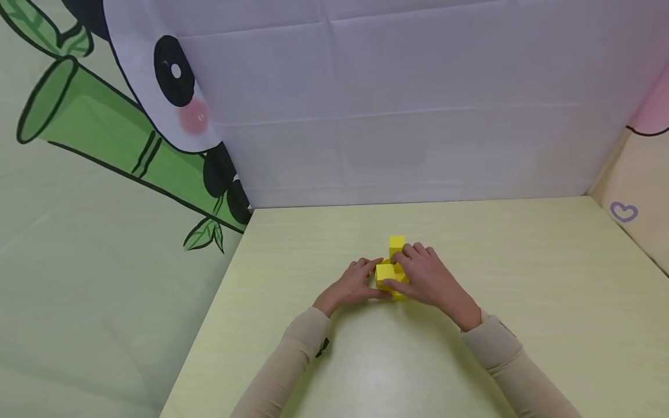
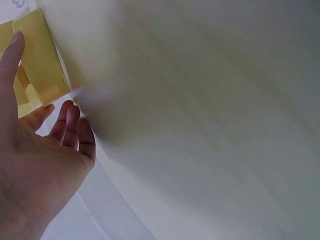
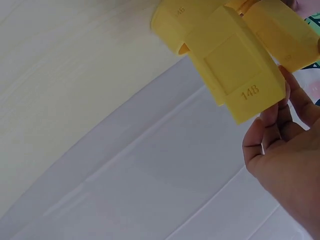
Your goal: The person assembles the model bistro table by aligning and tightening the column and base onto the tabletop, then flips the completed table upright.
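Observation:
Several yellow plastic blocks [image 1: 385, 273] stand together on the table between the two hands, and one tall block [image 1: 396, 244] rises at the back. My left hand [image 1: 358, 283] holds the cluster from the left, thumb at the near side and index finger at the far side. In the left wrist view its thumb lies along a yellow block [image 2: 44, 57] while the other fingers curl loosely. From the right, my right hand [image 1: 431, 277] grips the cluster. The right wrist view shows its fingertips at a block marked 148 [image 3: 232, 62], joined to a rounded piece [image 3: 167, 25]; the thumb is mostly hidden there.
The pale wooden table [image 1: 292, 232] meets a whitish cloth backdrop [image 1: 418, 151] at its far edge. A green printed cloth [image 1: 115, 261] hangs at the left, and a beige side panel [image 1: 637, 180] borders the right.

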A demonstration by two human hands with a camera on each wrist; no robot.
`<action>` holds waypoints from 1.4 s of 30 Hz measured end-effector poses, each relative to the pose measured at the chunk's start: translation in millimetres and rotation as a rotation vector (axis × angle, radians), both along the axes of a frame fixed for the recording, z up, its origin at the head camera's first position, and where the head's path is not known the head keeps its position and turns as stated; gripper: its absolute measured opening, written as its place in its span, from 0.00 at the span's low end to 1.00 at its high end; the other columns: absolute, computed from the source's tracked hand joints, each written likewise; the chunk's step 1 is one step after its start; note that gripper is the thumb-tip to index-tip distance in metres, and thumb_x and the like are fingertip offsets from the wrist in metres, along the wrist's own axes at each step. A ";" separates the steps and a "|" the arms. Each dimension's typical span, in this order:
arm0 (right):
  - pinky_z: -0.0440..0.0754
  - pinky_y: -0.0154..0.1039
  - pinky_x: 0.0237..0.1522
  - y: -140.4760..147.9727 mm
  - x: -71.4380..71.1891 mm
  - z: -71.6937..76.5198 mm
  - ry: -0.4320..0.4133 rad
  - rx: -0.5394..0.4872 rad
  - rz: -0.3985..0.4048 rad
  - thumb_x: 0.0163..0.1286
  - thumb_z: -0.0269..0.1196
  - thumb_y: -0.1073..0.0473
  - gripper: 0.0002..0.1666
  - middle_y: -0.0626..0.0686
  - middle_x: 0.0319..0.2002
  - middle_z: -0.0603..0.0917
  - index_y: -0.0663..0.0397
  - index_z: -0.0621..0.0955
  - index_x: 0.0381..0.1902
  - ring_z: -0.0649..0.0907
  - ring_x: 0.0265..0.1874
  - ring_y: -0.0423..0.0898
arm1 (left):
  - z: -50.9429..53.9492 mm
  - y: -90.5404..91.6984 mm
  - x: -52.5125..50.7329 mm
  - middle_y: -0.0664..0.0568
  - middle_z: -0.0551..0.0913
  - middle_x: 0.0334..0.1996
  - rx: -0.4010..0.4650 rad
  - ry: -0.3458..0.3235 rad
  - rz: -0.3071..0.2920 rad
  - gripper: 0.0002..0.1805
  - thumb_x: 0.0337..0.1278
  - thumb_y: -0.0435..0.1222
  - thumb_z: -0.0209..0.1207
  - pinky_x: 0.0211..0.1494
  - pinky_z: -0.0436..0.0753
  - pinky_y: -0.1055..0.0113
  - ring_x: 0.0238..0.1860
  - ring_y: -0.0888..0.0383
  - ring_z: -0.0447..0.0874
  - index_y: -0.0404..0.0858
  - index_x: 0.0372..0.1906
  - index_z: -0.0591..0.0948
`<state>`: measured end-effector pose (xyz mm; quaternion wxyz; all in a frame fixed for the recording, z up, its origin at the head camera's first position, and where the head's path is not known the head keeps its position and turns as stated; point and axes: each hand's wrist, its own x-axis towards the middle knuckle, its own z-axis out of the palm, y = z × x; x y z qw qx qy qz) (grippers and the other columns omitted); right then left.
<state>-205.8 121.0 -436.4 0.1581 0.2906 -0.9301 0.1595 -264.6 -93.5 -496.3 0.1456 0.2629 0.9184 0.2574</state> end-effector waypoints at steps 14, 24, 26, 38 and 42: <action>0.71 0.43 0.36 -7.9 -0.9 -3.5 0.046 -0.003 0.020 0.64 0.73 0.40 0.28 0.51 0.38 0.80 0.58 0.84 0.46 0.73 0.35 0.50 | 0.3 -3.6 0.3 0.45 0.73 0.62 0.049 0.026 -0.024 0.48 0.60 0.55 0.71 0.65 0.74 0.51 0.59 0.48 0.70 0.43 0.80 0.65; 0.69 0.43 0.37 -10.2 -4.7 -0.4 -0.006 0.013 0.106 0.66 0.72 0.49 0.25 0.51 0.38 0.77 0.56 0.84 0.55 0.71 0.36 0.49 | -1.5 -3.4 -0.5 0.44 0.73 0.63 0.049 0.021 -0.017 0.43 0.59 0.54 0.71 0.64 0.74 0.52 0.60 0.48 0.70 0.44 0.76 0.70; 0.69 0.43 0.37 -11.3 -5.6 -0.3 -0.005 0.015 0.102 0.66 0.73 0.48 0.26 0.51 0.38 0.77 0.57 0.84 0.55 0.71 0.36 0.49 | -2.2 -3.4 -1.1 0.44 0.73 0.63 0.047 0.026 -0.016 0.41 0.59 0.53 0.71 0.63 0.74 0.52 0.59 0.47 0.70 0.42 0.74 0.72; 0.65 0.42 0.37 -16.5 -9.1 0.1 0.036 0.017 0.077 0.62 0.76 0.45 0.28 0.49 0.34 0.73 0.55 0.84 0.53 0.68 0.34 0.49 | -3.8 -4.1 -2.7 0.45 0.73 0.64 0.066 0.032 -0.036 0.36 0.59 0.52 0.72 0.62 0.73 0.52 0.61 0.47 0.69 0.42 0.68 0.78; 0.64 0.43 0.38 -16.6 -9.5 -0.7 0.035 0.016 0.077 0.63 0.74 0.44 0.28 0.49 0.35 0.73 0.55 0.84 0.53 0.67 0.35 0.49 | -2.5 -3.6 -1.9 0.44 0.73 0.64 0.058 0.019 -0.018 0.36 0.59 0.53 0.72 0.63 0.74 0.52 0.61 0.47 0.69 0.40 0.67 0.78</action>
